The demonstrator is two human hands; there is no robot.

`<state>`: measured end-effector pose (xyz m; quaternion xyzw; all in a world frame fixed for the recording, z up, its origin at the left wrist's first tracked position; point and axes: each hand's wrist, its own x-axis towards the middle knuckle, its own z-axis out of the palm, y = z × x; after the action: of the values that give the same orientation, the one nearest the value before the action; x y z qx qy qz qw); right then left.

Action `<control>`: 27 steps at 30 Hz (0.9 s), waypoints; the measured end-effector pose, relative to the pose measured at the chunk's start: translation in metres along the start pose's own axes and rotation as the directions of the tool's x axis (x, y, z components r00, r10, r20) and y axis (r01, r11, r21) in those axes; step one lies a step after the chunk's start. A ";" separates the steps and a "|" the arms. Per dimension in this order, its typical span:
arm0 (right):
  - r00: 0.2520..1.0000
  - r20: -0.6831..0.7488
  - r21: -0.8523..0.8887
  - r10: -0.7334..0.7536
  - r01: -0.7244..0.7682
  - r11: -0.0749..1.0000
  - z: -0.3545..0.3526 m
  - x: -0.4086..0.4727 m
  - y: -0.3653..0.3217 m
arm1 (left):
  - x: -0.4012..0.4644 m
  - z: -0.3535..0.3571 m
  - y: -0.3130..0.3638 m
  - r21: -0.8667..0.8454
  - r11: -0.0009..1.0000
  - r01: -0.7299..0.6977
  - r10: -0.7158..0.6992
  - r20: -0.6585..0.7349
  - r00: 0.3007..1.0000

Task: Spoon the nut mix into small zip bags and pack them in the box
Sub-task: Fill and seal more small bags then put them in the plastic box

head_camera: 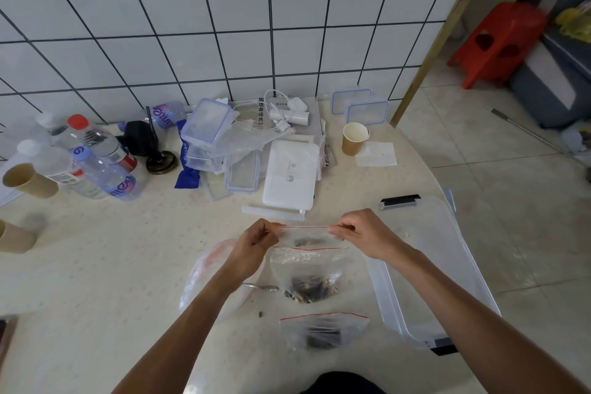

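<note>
A small clear zip bag (pixel 308 237) with a red strip along its top hangs above the table, a little dark nut mix inside. My left hand (pixel 256 241) pinches its left top corner and my right hand (pixel 364 233) pinches its right top corner. Below it lie two more zip bags with nut mix, one (pixel 307 278) in the middle and one (pixel 323 329) nearer to me. A metal spoon (pixel 260 287) lies beside a big clear plastic bag (pixel 204 275) under my left forearm. The clear plastic box (pixel 431 265) stands open to the right.
Behind the hands lie a white router (pixel 289 176), small lidded containers (pixel 208 125), cables, water bottles (pixel 105 169) and paper cups (pixel 353 137) along the tiled wall. A red stool (pixel 502 38) stands on the floor to the right. The table edge curves off on the right.
</note>
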<state>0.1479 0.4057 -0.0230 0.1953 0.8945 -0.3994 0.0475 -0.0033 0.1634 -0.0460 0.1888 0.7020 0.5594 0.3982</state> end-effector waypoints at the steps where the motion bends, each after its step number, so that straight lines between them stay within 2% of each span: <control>1: 1.000 0.011 0.012 0.005 -0.005 1.000 0.001 -0.001 -0.001 | 0.000 0.001 0.001 0.004 1.000 -0.004 0.004 0.003 1.000; 5: 0.999 0.039 0.054 -0.013 0.010 0.998 0.004 -0.008 -0.010 | 0.002 0.000 0.005 0.133 0.989 -0.064 0.067 -0.021 0.998; 8: 0.998 0.066 0.058 0.019 -0.023 0.998 0.006 -0.011 -0.016 | 0.002 -0.001 0.009 0.299 0.947 -0.122 0.115 0.041 0.993; 12: 0.989 0.137 0.109 0.052 -0.067 0.992 0.008 -0.018 -0.017 | -0.001 -0.002 0.015 0.305 0.952 -0.042 0.025 0.060 0.998; 14: 0.987 0.156 0.056 0.025 -0.034 0.998 0.010 -0.023 -0.016 | -0.005 -0.003 0.016 0.329 0.943 -0.051 0.024 0.087 0.996; 17: 0.991 0.135 -0.019 0.026 -0.024 1.000 0.014 -0.029 -0.011 | -0.015 -0.001 0.017 0.435 0.892 -0.121 0.068 0.136 0.988; 22: 0.999 0.018 0.059 -0.042 0.041 0.997 0.016 -0.044 -0.015 | -0.026 0.007 0.024 0.416 0.871 -0.260 0.221 0.139 0.965; 27: 0.994 0.006 -0.003 -0.106 0.106 0.994 0.015 -0.062 -0.025 | -0.036 0.007 0.026 0.477 0.780 -0.405 0.334 0.230 0.914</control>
<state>0.1941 0.3600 -0.0011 0.1462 0.9041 -0.4005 0.0294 0.0198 0.1499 -0.0094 0.4589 0.7467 0.4045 0.2611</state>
